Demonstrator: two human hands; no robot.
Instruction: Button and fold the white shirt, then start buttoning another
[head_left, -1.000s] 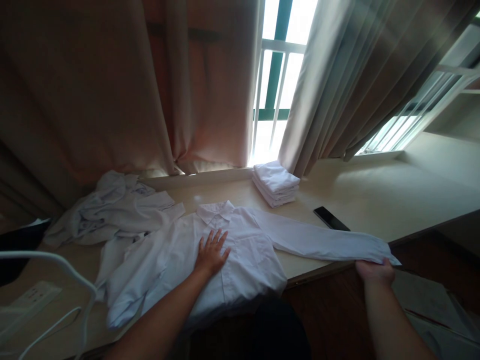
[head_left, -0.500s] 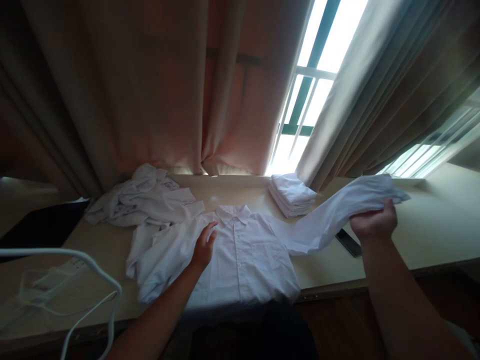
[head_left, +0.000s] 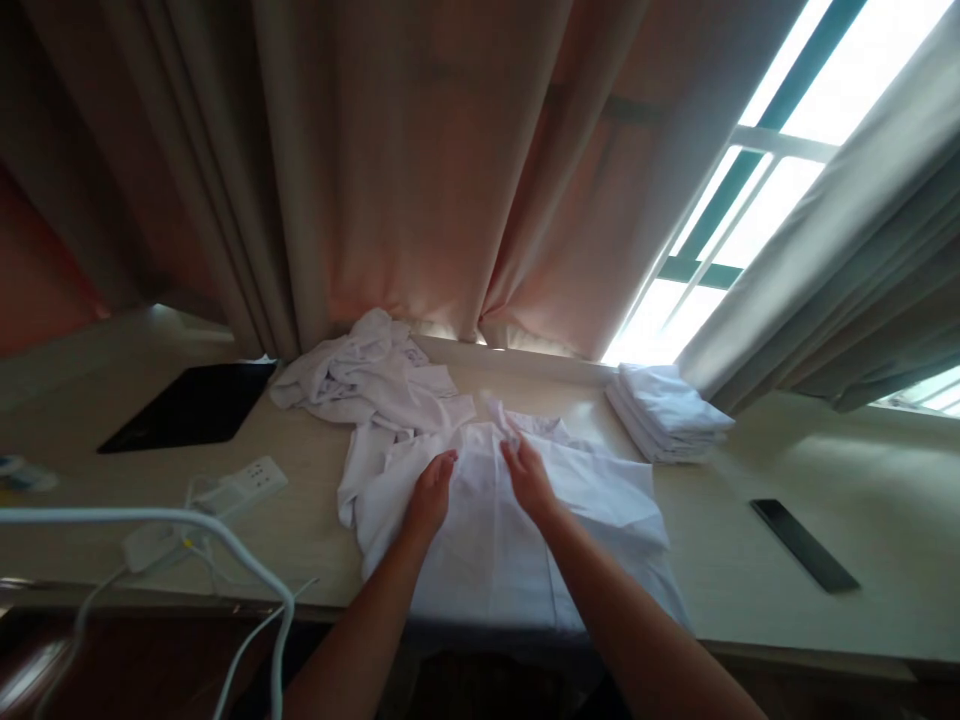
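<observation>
Our left hand [head_left: 429, 497] lies flat on a white shirt [head_left: 517, 530] spread across the pale worktop [head_left: 787, 480] below the curtained window, its fingers stretched out and pressing the cloth rather than gripping it. Our right hand [head_left: 529, 478] sits just beside it, the fingers [head_left: 512, 444] pinched on the end of a sleeve near the collar; the sleeve lies folded back across the shirt's front. The shirt's hem hangs over the near edge of the worktop. Behind it lies a crumpled heap of white garments [head_left: 371, 375], and to the right a neat stack of folded shirts [head_left: 667, 410]. A dark phone [head_left: 805, 545] rests further right, a power strip [head_left: 240, 483] and black tablet [head_left: 191, 405] to the left.
</observation>
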